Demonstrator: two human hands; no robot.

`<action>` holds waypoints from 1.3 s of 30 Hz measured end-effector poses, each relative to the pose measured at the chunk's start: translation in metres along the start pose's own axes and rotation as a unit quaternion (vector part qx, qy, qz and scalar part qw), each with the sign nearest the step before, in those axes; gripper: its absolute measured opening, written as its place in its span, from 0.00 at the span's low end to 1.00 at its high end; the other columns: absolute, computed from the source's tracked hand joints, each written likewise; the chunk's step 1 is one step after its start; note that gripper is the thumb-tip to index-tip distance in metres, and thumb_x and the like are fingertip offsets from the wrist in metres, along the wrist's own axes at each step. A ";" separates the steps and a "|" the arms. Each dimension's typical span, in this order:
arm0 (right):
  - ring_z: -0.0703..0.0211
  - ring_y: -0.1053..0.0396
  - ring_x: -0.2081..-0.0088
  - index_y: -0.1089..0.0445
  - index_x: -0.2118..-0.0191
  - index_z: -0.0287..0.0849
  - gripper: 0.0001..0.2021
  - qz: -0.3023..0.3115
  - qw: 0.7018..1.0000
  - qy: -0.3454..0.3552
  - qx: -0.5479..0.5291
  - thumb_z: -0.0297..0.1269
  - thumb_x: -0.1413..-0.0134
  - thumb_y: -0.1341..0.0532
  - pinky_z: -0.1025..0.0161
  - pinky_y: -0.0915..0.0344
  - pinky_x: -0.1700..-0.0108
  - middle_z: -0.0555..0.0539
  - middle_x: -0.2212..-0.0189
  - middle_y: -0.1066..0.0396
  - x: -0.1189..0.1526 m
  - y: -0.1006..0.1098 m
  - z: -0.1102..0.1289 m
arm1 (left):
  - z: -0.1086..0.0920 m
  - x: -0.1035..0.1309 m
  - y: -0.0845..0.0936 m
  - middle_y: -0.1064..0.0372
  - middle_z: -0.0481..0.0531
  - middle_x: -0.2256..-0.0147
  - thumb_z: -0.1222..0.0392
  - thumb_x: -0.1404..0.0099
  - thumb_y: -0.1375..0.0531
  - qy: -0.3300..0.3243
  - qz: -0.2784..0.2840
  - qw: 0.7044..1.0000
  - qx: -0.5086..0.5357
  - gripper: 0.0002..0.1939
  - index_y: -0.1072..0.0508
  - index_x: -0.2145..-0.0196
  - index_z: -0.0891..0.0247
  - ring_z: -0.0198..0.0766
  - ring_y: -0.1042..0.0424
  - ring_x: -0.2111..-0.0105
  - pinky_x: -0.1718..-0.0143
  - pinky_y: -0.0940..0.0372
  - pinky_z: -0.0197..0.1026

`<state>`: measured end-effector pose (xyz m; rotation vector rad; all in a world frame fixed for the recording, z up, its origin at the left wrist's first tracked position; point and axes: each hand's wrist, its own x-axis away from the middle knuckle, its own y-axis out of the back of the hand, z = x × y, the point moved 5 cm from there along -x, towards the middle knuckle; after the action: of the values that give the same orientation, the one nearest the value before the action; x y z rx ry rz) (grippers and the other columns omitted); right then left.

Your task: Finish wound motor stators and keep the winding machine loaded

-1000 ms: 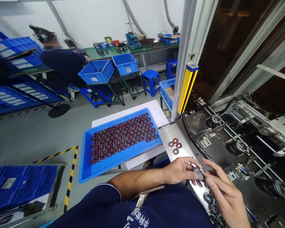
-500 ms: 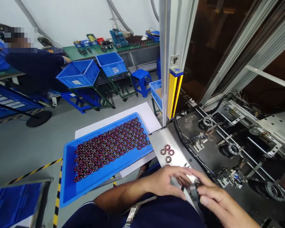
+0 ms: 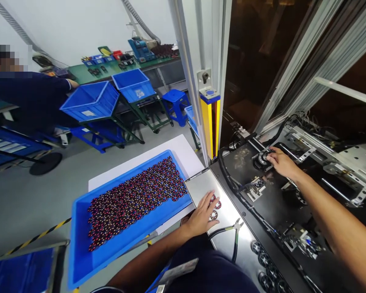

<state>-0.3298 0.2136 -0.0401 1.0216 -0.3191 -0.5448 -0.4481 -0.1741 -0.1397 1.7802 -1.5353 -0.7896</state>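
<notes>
My left hand (image 3: 202,215) lies with fingers stretched over small ring-shaped motor stators with copper and red windings (image 3: 214,215) on a bare metal plate (image 3: 198,185); it partly covers them. My right hand (image 3: 281,162) reaches out to the machine. Its fingertips pinch a dark ring-shaped part (image 3: 262,158) at the far round fixture; whether the part is fully seated I cannot tell. Beside my left hand, diagonal cutters (image 3: 236,232) lie on the plate with handles apart. Several black round parts (image 3: 265,264) stand along the plate's near right edge.
A blue tray (image 3: 79,260) full of similar stators sits left on a white board (image 3: 183,142). A yellow light-curtain post (image 3: 210,126) rises beside the machine (image 3: 293,195) with rods and cables. Blue bins (image 3: 90,101), a stool (image 3: 175,101) and a person (image 3: 30,97) are farther back.
My hands have parted. The right moved forward to the far fixture; the left moved left onto the stators. The cutters and black parts are now uncovered, and the view has shifted slightly.
</notes>
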 end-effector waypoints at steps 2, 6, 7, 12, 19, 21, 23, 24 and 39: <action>0.48 0.35 0.40 0.28 0.49 0.41 0.14 0.015 1.000 0.002 0.015 0.42 0.35 0.38 0.42 0.38 0.38 0.41 0.42 0.33 -0.003 -0.006 -0.006 | -0.001 -0.003 -0.004 0.62 0.72 0.28 0.58 0.38 0.33 0.001 -0.003 1.000 0.002 0.47 0.54 0.29 0.59 0.62 0.61 0.27 0.33 0.48 0.69; 0.48 0.35 0.41 0.29 0.48 0.41 0.14 0.045 0.998 0.005 0.037 0.42 0.34 0.38 0.42 0.36 0.39 0.41 0.42 0.34 -0.005 -0.011 -0.013 | -0.001 -0.007 -0.010 0.61 0.71 0.28 0.59 0.37 0.34 0.001 -0.010 1.000 0.012 0.44 0.52 0.30 0.60 0.61 0.58 0.28 0.32 0.47 0.68; 0.48 0.34 0.41 0.29 0.48 0.41 0.14 0.051 0.998 0.004 0.043 0.42 0.34 0.38 0.43 0.36 0.39 0.41 0.42 0.33 -0.006 -0.012 -0.014 | 0.000 -0.008 -0.010 0.60 0.71 0.28 0.59 0.37 0.34 0.001 -0.012 1.000 0.016 0.45 0.52 0.30 0.60 0.61 0.58 0.28 0.32 0.47 0.68; 0.51 0.31 0.45 0.29 0.49 0.41 0.14 0.067 0.995 -0.023 0.074 0.43 0.33 0.39 0.46 0.32 0.43 0.42 0.45 0.31 -0.012 -0.016 -0.015 | -0.001 -0.008 -0.006 0.59 0.71 0.29 0.55 0.39 0.32 0.010 -0.024 0.999 0.033 0.47 0.53 0.30 0.61 0.59 0.55 0.28 0.32 0.45 0.67; 0.54 0.29 0.50 0.29 0.49 0.40 0.14 0.068 0.990 -0.059 0.111 0.43 0.34 0.39 0.50 0.29 0.47 0.42 0.48 0.29 -0.018 -0.029 -0.016 | -0.002 -0.006 -0.002 0.57 0.71 0.29 0.52 0.41 0.31 0.019 -0.026 0.998 0.049 0.49 0.52 0.31 0.61 0.59 0.54 0.28 0.32 0.45 0.66; 0.55 0.28 0.52 0.29 0.49 0.40 0.14 0.060 0.989 -0.062 0.121 0.44 0.33 0.39 0.51 0.28 0.49 0.43 0.49 0.29 -0.017 -0.030 -0.016 | -0.003 -0.006 -0.002 0.57 0.72 0.29 0.52 0.42 0.30 0.022 -0.028 0.998 0.053 0.50 0.52 0.31 0.62 0.59 0.53 0.28 0.32 0.45 0.65; 0.55 0.28 0.52 0.29 0.49 0.40 0.14 0.047 0.988 -0.057 0.133 0.44 0.33 0.39 0.51 0.28 0.49 0.43 0.50 0.28 -0.015 -0.028 -0.013 | -0.005 -0.006 -0.001 0.56 0.71 0.30 0.51 0.43 0.30 0.024 -0.031 0.998 0.056 0.51 0.52 0.31 0.62 0.59 0.53 0.29 0.32 0.45 0.65; 0.54 0.28 0.51 0.29 0.49 0.40 0.14 0.037 0.988 -0.052 0.141 0.43 0.33 0.39 0.50 0.28 0.48 0.43 0.50 0.28 -0.013 -0.025 -0.010 | -0.006 -0.006 -0.001 0.56 0.71 0.29 0.51 0.43 0.29 0.026 -0.033 0.997 0.057 0.51 0.52 0.31 0.61 0.59 0.53 0.29 0.32 0.45 0.65; 0.39 0.39 0.35 0.33 0.40 0.37 0.23 -0.006 0.972 0.106 0.212 0.39 0.37 0.39 0.36 0.38 0.39 0.33 0.38 0.34 0.043 -0.001 0.041 | -0.024 0.032 0.058 0.57 0.69 0.29 0.47 0.42 0.31 0.049 -0.139 0.988 0.039 0.53 0.55 0.30 0.57 0.61 0.52 0.29 0.33 0.46 0.68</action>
<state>-0.3152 0.1598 -0.0204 1.4842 -0.2443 -0.3793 -0.4602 -0.2093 -0.0799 2.0896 -1.2870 -0.7665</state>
